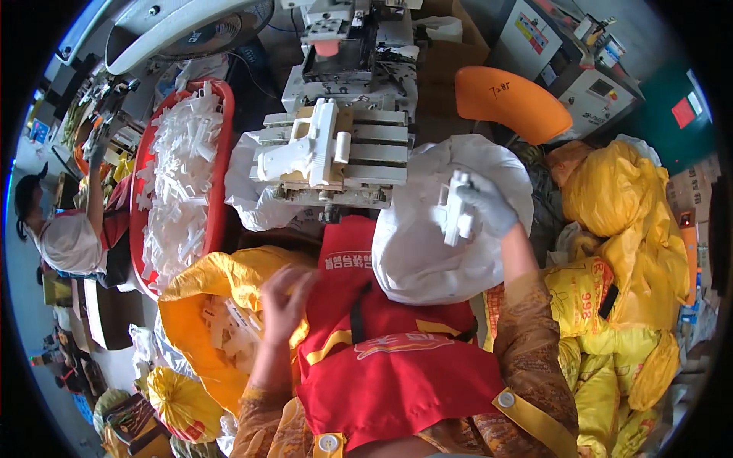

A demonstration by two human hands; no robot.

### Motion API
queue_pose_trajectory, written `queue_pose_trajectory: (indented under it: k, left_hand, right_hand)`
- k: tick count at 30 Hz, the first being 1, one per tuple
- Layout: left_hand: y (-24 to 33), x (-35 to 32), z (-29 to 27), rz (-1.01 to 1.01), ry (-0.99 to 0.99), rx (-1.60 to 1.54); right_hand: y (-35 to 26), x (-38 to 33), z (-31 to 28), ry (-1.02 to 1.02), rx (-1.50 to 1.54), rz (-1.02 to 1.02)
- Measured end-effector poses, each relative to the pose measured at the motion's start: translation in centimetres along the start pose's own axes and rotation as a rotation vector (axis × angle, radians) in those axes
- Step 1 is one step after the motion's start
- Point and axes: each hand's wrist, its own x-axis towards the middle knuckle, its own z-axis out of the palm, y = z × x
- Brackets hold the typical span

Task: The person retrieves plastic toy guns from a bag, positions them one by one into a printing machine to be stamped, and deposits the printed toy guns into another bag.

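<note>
White part point(456, 216) in right grip point(495, 208) — red apron point(397, 382) lettered.

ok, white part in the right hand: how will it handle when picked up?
Likely stiff: the white part shows straight edges and no visible sag. Probably light for its size, since the right hand alone holds it up. Probably not apt to roll: its outline looks angular, not round.

The view was taken from the person's head, looking down. The red apron point(405, 385) was shown close, bottom middle; the machine point(382, 134), farther, top middle.
</note>
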Motion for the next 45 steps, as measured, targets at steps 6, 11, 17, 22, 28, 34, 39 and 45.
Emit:
queue_pose_trajectory:
  k: [6,11,17,22,28,34,39,45]
  left_hand:
    - [1.8,4.2,9.9,-0.252,-0.468,-0.627]
    - [2.0,2.3,11.9,-0.499,-0.759,-0.836]
    - [0.6,1.3,5.9,-0.469,-0.761,-0.556]
    - [0.9,0.7,4.5,-0.301,-0.800,-0.397]
    - [1.5,0.8,3.1,-0.411,-0.689,-0.447]
    - [0.1,4.3,-1.0,-0.184,-0.120,-0.387]
    - [-0.5,8.7,-3.8,0.263,0.365,0.172]
    - [0.6,16.1,-0.7,0.423,0.461,0.551]
  right_hand:
    - [-4.0,-2.3,4.6,-0.234,0.162,0.045]
    - [-3.3,-3.6,8.7,0.024,-0.239,-0.178]
    - [-4.7,-9.2,11.4,-0.318,-0.995,-0.527]
    - [-4.1,-9.9,14.1,-0.226,-1.248,-0.607]
    - [-3.9,-9.5,13.3,-0.268,-1.014,-0.596]
    - [-0.9,-11.6,10.6,-0.342,0.011,0.356]
    - [2.8,-14.1,12.3,-0.545,-0.448,0.264]
    - [1.1,-14.5,12.7,-0.458,-0.430,0.042]
